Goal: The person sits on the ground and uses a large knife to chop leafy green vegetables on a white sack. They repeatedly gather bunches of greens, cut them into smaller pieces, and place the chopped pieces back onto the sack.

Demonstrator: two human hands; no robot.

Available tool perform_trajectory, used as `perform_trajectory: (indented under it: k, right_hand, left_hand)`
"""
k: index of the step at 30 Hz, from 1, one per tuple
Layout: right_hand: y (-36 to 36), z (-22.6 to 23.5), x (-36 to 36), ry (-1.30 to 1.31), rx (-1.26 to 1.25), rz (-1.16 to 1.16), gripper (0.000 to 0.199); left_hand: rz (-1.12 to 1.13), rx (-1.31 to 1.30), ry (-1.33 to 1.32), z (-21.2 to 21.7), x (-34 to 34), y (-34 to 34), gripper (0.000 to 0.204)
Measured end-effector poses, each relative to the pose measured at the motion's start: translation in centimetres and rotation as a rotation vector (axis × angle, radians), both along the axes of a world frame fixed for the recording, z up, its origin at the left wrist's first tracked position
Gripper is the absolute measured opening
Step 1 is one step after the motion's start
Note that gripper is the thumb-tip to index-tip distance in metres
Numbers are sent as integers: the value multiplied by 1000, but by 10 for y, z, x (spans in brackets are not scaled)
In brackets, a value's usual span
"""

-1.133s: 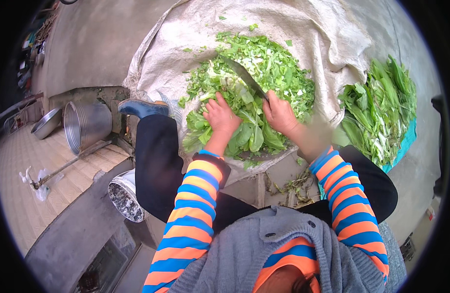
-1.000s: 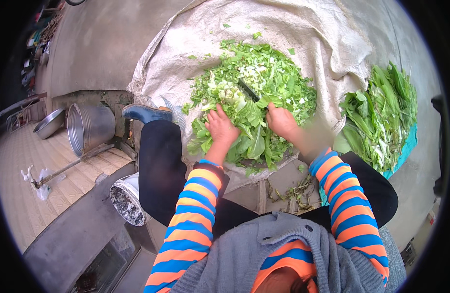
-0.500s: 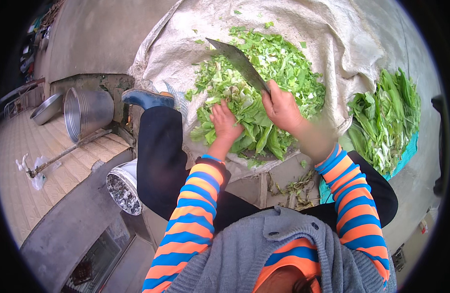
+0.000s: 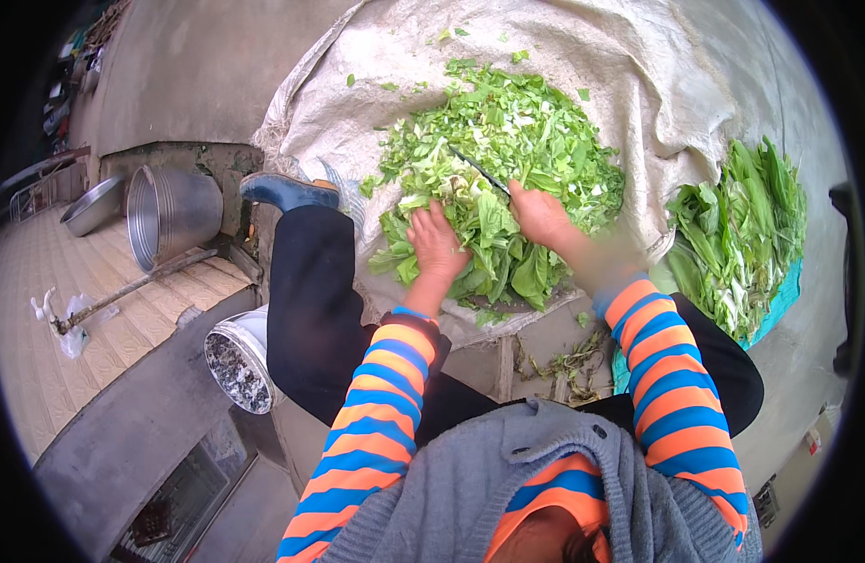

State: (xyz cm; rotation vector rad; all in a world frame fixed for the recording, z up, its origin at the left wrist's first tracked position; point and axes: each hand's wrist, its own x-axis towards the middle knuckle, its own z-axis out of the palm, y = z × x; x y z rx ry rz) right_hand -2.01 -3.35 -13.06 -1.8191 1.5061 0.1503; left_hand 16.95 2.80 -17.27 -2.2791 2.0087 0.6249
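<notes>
My right hand (image 4: 541, 214) grips a cleaver (image 4: 481, 171), its blade edge-on and down among the cut leaves. Close by on the left, my left hand (image 4: 436, 248) presses on a bunch of leafy greens (image 4: 500, 251) with its fingers curled over the stems. The whole leaves of this bunch hang toward me. Around and beyond the blade spreads a heap of chopped greens (image 4: 545, 122). It lies on a whitish woven sheet (image 4: 629, 56). A dark edge of what seems a board shows under the leaves; the rest of it is hidden.
Whole leafy greens (image 4: 733, 230) are piled on a turquoise sheet (image 4: 780, 298) at the right. At the left stand a white bucket (image 4: 254, 340) with grey-white contents, a tipped metal pot (image 4: 183, 214) and a metal basin (image 4: 92, 206). Plant scraps (image 4: 568, 364) lie near my legs.
The cleaver has come down from above the heap into the greens, its broad side no longer showing. My left hand stays on the bunch.
</notes>
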Motion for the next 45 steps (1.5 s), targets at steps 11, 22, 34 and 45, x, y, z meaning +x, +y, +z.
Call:
perform_trajectory:
  k: [11, 22, 34, 45]
  right_hand:
    - [66, 23, -84, -204, -224, -616, 17]
    - [116, 28, -90, -359, 41, -978, 17]
    - [121, 0, -67, -446, 18, -831, 16]
    - [79, -11, 6, -610, 505, -849, 20]
  left_hand:
    - [0, -57, -119, 65, -48, 18, 126]
    - [59, 111, -140, 18, -124, 35, 124]
    - [41, -58, 69, -28, 18, -22, 86]
    - [73, 463, 732, -61, 131, -83, 85]
